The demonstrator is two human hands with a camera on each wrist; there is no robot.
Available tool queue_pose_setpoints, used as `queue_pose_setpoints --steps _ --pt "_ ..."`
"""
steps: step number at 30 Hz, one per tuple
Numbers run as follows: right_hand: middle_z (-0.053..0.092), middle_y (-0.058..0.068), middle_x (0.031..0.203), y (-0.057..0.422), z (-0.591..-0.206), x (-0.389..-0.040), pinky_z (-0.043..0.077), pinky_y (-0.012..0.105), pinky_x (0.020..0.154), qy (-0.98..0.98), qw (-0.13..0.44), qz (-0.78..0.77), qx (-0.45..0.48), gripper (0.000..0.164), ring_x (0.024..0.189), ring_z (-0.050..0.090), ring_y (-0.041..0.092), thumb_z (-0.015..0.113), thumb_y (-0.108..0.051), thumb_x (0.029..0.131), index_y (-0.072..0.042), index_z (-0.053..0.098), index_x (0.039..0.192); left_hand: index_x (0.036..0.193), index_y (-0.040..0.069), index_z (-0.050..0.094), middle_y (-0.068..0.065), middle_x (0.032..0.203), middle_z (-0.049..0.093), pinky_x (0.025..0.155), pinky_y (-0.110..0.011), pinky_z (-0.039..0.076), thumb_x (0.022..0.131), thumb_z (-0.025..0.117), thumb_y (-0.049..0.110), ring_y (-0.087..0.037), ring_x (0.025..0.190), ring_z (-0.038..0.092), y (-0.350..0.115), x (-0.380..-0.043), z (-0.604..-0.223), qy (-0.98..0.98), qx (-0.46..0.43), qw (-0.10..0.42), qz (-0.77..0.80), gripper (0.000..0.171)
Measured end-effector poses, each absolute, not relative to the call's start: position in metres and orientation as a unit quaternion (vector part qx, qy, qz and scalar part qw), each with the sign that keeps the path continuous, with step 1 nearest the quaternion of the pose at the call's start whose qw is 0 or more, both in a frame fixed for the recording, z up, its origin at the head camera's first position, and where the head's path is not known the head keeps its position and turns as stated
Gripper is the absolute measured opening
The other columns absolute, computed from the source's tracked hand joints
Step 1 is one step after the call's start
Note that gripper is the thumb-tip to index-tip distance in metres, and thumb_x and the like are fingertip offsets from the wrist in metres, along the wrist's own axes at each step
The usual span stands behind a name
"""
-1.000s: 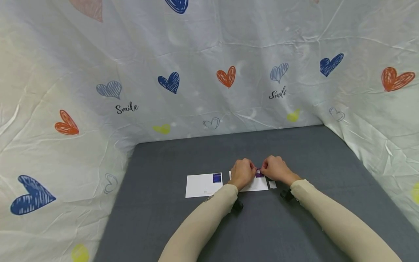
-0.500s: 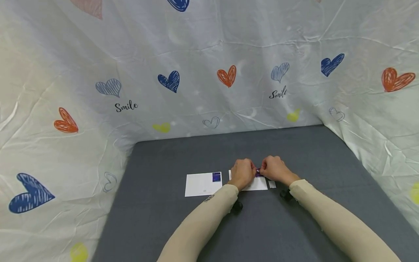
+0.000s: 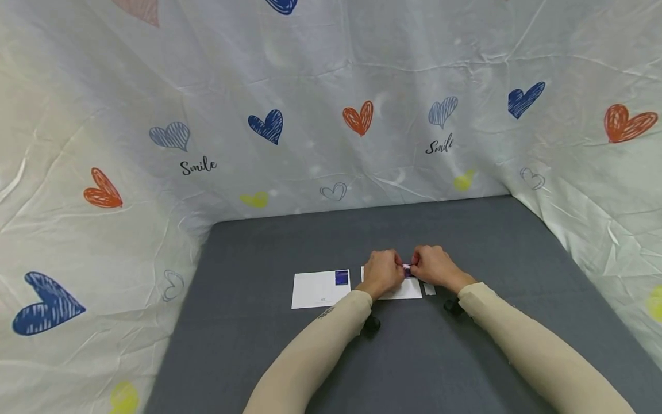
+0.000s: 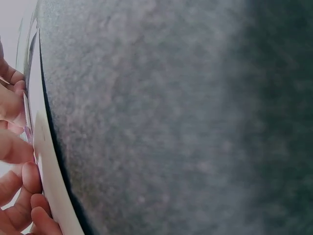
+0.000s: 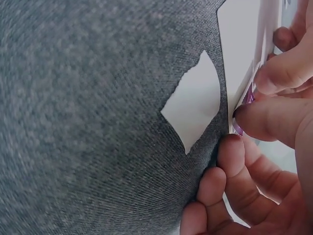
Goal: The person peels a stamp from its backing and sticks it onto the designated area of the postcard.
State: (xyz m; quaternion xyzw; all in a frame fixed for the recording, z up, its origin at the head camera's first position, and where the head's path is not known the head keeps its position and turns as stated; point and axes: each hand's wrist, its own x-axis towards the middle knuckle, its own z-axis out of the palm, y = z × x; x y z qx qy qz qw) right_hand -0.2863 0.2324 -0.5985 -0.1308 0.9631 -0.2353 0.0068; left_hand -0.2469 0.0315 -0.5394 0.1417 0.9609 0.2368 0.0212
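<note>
A small purple stamp (image 3: 407,271) is at the upper right corner of a white envelope-like card (image 3: 405,291). My left hand (image 3: 383,272) pinches the stamp's left side with curled fingers, while its wrist covers the card's left part. At the stamp's right side my right hand (image 3: 438,268) pinches its edge. Up close in the right wrist view, both thumbs meet at the purple stamp (image 5: 250,95), above the white card (image 5: 238,49). Most of the stamp is hidden by the fingers. Whether it lies fully flat on the card I cannot tell.
A torn white paper scrap (image 3: 429,289) lies just right of the card. To the left is another white card (image 3: 315,291) bearing a dark blue-purple stamp (image 3: 342,278). Everything lies on a grey cloth-covered table (image 3: 258,351), with a heart-printed curtain (image 3: 310,155) behind.
Both hands stay at the stamp, with only slight finger movement. The whole view has shifted slightly as the head moved.
</note>
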Motion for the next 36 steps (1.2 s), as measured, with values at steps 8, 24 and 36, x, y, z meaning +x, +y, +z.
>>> queue_pose_setpoints --steps 8,24,36 --pt "0.064 -0.001 0.073 0.222 -0.566 -0.26 0.046 0.038 0.056 0.951 -0.018 -0.244 -0.188 0.004 0.063 0.058 0.017 0.072 -0.015 0.089 -0.013 0.07 0.088 0.107 0.021 0.079 0.0 0.098 0.075 0.079 -0.04 0.057 0.091 0.076 0.019 -0.027 0.104 0.069 0.026 -0.242 -0.54 0.958 0.176 0.007 0.225 0.016" --pt "0.073 0.002 0.089 0.212 -0.522 -0.237 0.053 0.044 0.071 0.966 0.025 -0.171 -0.191 0.02 0.078 0.065 0.018 0.084 -0.023 0.091 -0.012 0.08 0.107 0.108 0.02 0.085 -0.003 0.109 0.078 0.088 -0.04 0.06 0.087 0.08 0.028 -0.026 0.106 0.067 0.02 -0.251 -0.557 0.951 0.231 -0.007 0.207 0.023" --pt "0.073 0.003 0.086 0.211 -0.523 -0.217 0.046 0.05 0.079 0.969 -0.076 -0.031 -0.235 0.008 0.081 0.063 0.029 0.085 -0.025 0.095 -0.02 0.088 0.099 0.112 0.016 0.087 -0.004 0.11 0.081 0.095 -0.041 0.056 0.091 0.08 0.026 -0.028 0.105 0.069 0.023 -0.237 -0.542 0.955 0.243 -0.024 0.169 0.024"
